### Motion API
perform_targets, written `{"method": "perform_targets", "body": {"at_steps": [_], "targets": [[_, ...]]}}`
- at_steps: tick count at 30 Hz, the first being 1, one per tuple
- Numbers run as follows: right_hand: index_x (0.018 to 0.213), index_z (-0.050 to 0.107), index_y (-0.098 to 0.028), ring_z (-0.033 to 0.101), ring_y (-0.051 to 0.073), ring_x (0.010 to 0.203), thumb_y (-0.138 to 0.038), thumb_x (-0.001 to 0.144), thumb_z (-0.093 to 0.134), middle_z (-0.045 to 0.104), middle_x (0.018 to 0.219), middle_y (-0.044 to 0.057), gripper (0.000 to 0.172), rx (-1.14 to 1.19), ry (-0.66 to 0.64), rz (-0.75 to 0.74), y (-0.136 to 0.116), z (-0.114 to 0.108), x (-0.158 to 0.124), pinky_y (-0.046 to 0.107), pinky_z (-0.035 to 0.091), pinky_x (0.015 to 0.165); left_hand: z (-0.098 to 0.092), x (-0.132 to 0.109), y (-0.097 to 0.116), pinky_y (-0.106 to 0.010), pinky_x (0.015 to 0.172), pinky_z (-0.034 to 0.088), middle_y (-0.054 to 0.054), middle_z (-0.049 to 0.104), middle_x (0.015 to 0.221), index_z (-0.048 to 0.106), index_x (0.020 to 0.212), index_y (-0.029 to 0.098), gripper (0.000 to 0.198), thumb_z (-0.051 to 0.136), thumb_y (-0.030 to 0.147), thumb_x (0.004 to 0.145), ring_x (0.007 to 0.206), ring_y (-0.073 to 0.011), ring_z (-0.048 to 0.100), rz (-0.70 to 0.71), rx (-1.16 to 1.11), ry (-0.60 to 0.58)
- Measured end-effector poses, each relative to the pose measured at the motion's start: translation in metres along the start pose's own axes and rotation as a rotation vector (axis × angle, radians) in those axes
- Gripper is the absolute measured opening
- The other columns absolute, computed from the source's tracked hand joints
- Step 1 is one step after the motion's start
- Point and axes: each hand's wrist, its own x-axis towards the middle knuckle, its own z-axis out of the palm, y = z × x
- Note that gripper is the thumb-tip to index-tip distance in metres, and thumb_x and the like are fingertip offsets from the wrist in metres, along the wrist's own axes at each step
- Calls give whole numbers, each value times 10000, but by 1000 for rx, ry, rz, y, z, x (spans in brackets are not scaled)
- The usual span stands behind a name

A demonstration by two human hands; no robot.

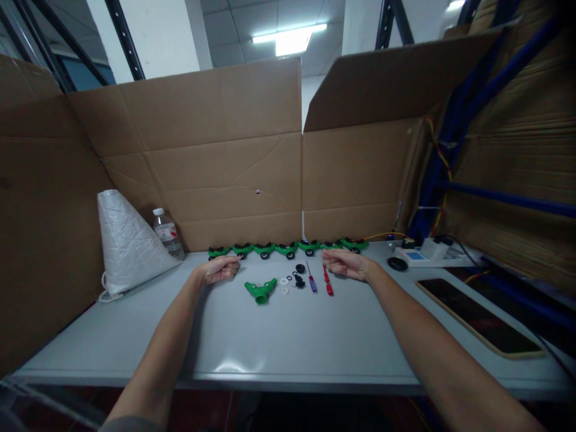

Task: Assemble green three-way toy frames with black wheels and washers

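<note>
Both outstretched — left hand, right hand — loosely curled, seemingly empty.

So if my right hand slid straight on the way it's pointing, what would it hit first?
Probably the row of green toy cars. Your right hand points just above the red screwdriver, though depth is unclear.

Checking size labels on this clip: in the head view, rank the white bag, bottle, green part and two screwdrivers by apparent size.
1. bag
2. bottle
3. green part
4. red screwdriver and purple screwdriver: they look alike, so they are not ranked against each other.
</note>
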Motion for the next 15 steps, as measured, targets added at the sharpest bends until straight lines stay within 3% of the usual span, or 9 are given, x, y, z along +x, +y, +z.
{"method": "perform_targets", "body": {"at_steps": [10,15], "targets": [[837,480,-185,174,32,483,-429,925,784,267,663,-109,400,-5,-30,6,1,-6,4,109,179,379,0,-2,-9,-164,449,241,103,276,648,368,737,212,462,809,248,870,501,-43,296,182,6,81],[860,514,-177,154,33,490,-464,908,789,276,665,-109,400,-47,-13,-5,1,-4,4,120,164,381,5,-6,-15,-165,462,232,105,307,645,378,766,213,486,850,308,826,514,-43,319,291,61,162]]}}
